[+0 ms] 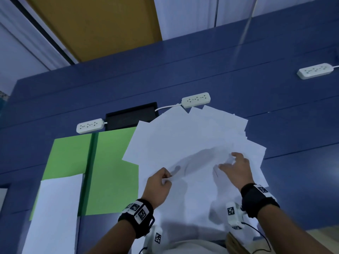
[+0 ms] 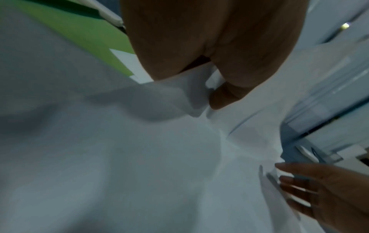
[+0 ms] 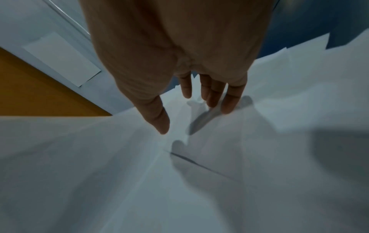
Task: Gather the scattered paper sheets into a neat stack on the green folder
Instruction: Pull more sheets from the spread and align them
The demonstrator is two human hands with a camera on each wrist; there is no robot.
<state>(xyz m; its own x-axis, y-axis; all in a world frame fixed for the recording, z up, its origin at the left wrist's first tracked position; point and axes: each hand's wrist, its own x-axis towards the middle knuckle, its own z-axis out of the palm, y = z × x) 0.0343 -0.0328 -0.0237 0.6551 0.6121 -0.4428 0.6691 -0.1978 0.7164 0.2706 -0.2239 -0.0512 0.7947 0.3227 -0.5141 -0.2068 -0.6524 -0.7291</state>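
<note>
On the blue table [image 1: 238,74], a green folder [image 1: 111,162] lies open at the left with one white sheet [image 1: 55,213] on it. Beside it, the left hand [image 1: 159,184] pinches a sheet of the scattered paper pile [image 1: 183,140]. The right hand [image 1: 236,169] rests on the pile, fingers spread wide.

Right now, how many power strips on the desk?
3. One beside the green folder's far edge, one just beyond the scattered sheets, one far right. Paper may hide others.
</note>
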